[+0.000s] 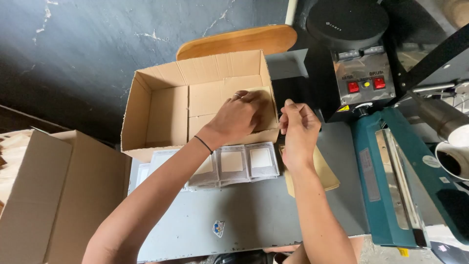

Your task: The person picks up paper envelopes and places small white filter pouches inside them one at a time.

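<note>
At the far left stood a large closed brown cardboard carton (53, 195). Right of it, an open brown cardboard box (166, 112) sat on the grey table (254, 215), tipped so its opening faced the person. The left hand (237, 117) reached into that box — palm down, fingers spread and pressing flat on a tan cardboard piece (266, 105) at its right wall, not closed around it. Just below the box lay a row of small white square-windowed sachets (229, 164), near both wrists. The right hand (298, 129) hovered outside the box's right corner, fingertips pinched together — whether it held anything could not be told. Further right stood a teal heat sealer (391, 186).
</note>
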